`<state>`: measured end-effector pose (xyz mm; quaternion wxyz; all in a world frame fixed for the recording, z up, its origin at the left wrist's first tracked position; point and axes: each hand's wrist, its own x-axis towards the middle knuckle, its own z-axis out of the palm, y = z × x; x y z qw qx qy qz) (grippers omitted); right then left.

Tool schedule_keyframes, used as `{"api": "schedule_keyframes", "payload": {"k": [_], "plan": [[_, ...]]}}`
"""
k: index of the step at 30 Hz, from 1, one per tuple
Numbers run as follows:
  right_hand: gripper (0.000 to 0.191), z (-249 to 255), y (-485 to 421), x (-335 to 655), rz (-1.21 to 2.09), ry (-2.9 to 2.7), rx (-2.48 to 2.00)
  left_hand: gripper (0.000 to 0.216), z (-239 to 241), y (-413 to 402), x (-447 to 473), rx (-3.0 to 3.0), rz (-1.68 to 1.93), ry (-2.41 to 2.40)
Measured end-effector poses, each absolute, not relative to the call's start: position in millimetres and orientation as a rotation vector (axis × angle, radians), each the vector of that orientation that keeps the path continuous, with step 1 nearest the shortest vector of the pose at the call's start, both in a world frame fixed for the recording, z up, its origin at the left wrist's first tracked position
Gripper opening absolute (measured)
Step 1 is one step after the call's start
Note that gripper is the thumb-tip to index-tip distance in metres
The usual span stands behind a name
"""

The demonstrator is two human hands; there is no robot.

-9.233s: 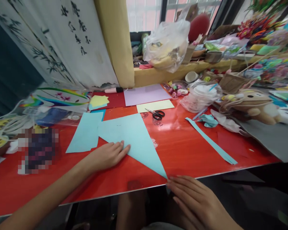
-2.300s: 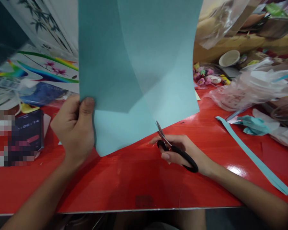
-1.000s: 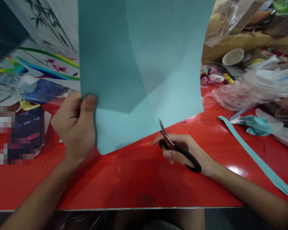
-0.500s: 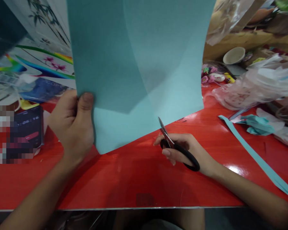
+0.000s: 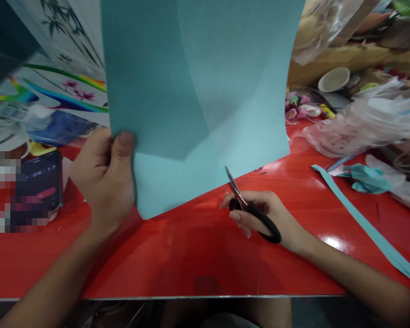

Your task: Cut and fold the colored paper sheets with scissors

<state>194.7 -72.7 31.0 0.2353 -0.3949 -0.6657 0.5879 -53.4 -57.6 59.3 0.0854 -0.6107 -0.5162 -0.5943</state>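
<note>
The blue paper (image 5: 198, 100) looked smooth and dull. The scissors (image 5: 254, 213) had shiny metal blades (image 5: 233, 184). The red table (image 5: 150, 264) shone.

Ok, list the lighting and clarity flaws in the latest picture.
Head view: a bright glare spot on the right side of the red table; head view: the light-blue sheet darker at upper left, as if shaded, and lighter along its bottom; head view: blocky pixelation over part of the phone; head view: the plastic bag soft.

The 2 slim forearms (image 5: 56, 259) are bare, like the left hand (image 5: 105, 177) and right hand (image 5: 259, 214); the right thumb (image 5: 242, 219) has a rounded nail. Dim greyish cloth (image 5: 230, 320) shows near bare legs (image 5: 273, 310).
</note>
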Motion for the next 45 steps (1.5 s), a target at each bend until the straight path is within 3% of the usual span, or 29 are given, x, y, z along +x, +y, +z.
{"api": "schedule_keyframes", "payload": {"k": [20, 45], "plan": [[0.022, 29.4, -73.5, 193.2, 1.615, -1.822, -1.055, 0.036, 61.9, -58.8, -50.7, -1.796, -1.746, -1.569], [0.026, 31.9, -75.4, 192.4, 1.653, -1.763, -1.062, 0.022, 63.7, -62.0, -49.9, -1.759, -1.762, -1.690]]}}
